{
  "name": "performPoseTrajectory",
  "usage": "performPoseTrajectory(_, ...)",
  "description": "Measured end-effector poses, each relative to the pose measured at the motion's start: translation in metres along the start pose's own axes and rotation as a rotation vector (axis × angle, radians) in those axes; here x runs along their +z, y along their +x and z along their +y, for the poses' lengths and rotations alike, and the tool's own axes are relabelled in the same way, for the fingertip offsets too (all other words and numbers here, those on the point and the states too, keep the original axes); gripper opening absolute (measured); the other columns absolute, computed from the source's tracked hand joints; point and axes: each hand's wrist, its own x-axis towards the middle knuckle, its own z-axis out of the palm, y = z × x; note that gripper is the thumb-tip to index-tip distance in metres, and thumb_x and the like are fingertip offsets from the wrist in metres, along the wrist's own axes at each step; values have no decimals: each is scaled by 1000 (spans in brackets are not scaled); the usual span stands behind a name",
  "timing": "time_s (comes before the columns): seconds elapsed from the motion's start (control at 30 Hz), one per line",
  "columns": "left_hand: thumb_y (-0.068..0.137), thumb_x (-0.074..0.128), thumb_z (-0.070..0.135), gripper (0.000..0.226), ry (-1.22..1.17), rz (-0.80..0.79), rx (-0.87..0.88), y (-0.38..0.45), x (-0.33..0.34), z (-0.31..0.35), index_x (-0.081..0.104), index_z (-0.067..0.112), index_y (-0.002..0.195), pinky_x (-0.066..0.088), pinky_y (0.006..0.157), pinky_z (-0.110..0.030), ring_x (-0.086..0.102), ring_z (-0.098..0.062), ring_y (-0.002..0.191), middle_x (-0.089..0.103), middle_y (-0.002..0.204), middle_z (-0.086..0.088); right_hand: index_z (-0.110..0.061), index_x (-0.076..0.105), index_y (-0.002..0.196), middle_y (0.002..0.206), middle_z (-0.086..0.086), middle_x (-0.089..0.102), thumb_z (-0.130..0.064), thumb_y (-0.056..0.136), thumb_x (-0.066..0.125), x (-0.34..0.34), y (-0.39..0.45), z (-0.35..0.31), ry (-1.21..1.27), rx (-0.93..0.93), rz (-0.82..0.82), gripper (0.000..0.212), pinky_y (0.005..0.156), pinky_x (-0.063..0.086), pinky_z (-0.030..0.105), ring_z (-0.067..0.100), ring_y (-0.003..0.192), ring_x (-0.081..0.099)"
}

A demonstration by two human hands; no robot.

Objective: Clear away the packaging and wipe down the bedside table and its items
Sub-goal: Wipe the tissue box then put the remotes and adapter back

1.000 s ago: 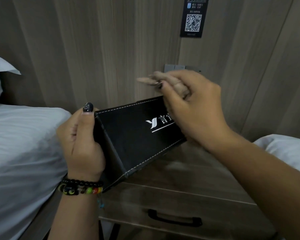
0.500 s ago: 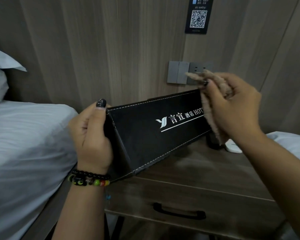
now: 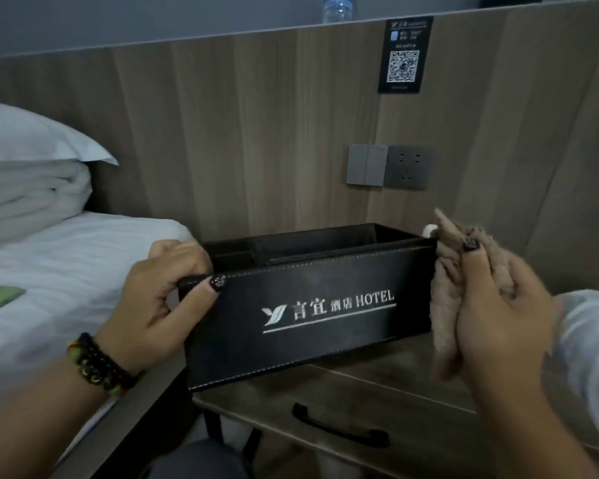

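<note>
Foreground, lower frame: left hand (image 3: 159, 299) is clamping the left end of the black hotel organiser box (image 3: 308, 305), which is sitting upright at centre on the bedside table (image 3: 377, 385); right hand (image 3: 498, 305) is closing around a brown cloth (image 3: 446, 288) pressed against the box's right end. Behind: wall socket (image 3: 407, 166) and QR placard (image 3: 402, 57) are hanging at upper right. Progress, as judged: box wiping is appearing under way, the tabletop seemingly remaining; no packaging is showing.
</note>
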Motion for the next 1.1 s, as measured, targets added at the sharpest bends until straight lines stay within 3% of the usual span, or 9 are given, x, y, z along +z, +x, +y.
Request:
performPoseTrajectory(0.07, 98, 37, 29, 26, 102, -74, 27, -15, -6, 7, 42, 26, 73, 32, 70, -36, 45, -14, 65, 42, 69, 7, -24, 68, 97, 87, -12, 67, -22, 94, 59, -4, -21, 9, 31, 3, -1, 10, 70, 47, 6, 4, 81, 64)
performPoseTrajectory(0.17, 101, 28, 33, 35, 279, -198, 39, -43, -11, 8, 47, 19, 75, 32, 75, -39, 47, -12, 74, 45, 77, 8, -25, 69, 105, 96, -11, 70, -21, 95, 57, -9, -47, 21, 110, 113, -2, 16, 83, 52, 19, 3, 94, 66)
performPoseTrajectory(0.27, 102, 24, 34, 37, 403, -265, 20, -61, -9, 4, 50, 16, 82, 33, 77, -42, 48, -10, 84, 46, 87, 10, -30, 66, 110, 101, -17, 69, -22, 95, 57, -11, -67, 26, 164, 192, -23, 20, 87, 50, 15, -5, 100, 63)
performPoseTrajectory(0.4, 101, 26, 35, 40, 418, -249, -66, -64, -6, 13, 55, 14, 84, 31, 82, -39, 54, -13, 91, 54, 91, 7, -34, 67, 103, 96, -17, 71, -21, 94, 57, -14, -70, 24, 236, 234, -59, 19, 83, 50, 12, -5, 98, 64)
performPoseTrajectory(0.53, 89, 48, 34, 16, 375, -113, -196, -49, -2, 46, 56, 22, 95, 33, 88, -40, 53, -8, 99, 55, 100, 14, -33, 68, 103, 94, -18, 71, -21, 95, 57, -19, -58, 24, 284, 294, -78, 18, 84, 49, 18, -5, 97, 65)
performPoseTrajectory(0.7, 84, 51, 30, 34, 315, -188, -146, -8, 52, 103, 56, 18, 116, 44, 92, -37, 52, -13, 107, 54, 112, 7, -36, 68, 98, 89, -26, 71, -20, 94, 58, -29, -50, 23, 317, 350, -65, 19, 81, 50, 19, -5, 93, 66)
performPoseTrajectory(0.9, 91, 28, 51, 58, 622, -382, -213, 19, 119, 107, 49, 21, 135, 43, 93, -33, 55, -13, 108, 57, 120, 5, -35, 69, 95, 91, -17, 73, -22, 93, 59, -42, -50, 21, 300, 297, -127, 16, 81, 53, 24, -1, 93, 68)
performPoseTrajectory(0.97, 91, 29, 53, 58, 680, -409, -260, 19, 125, 106, 54, 20, 132, 46, 88, -34, 60, -16, 100, 64, 113, 3, -32, 70, 96, 92, -16, 73, -20, 93, 60, -45, -49, 18, 274, 247, -172, 16, 81, 54, 23, 1, 93, 68)
performPoseTrajectory(1.1, 92, 41, 46, 51, 554, -385, -244, 18, 108, 106, 52, 18, 133, 43, 97, -32, 58, -16, 108, 62, 119, 2, -22, 72, 103, 93, -14, 73, -18, 92, 61, -47, -48, 11, 139, 116, -267, 16, 84, 54, 25, 1, 93, 67)
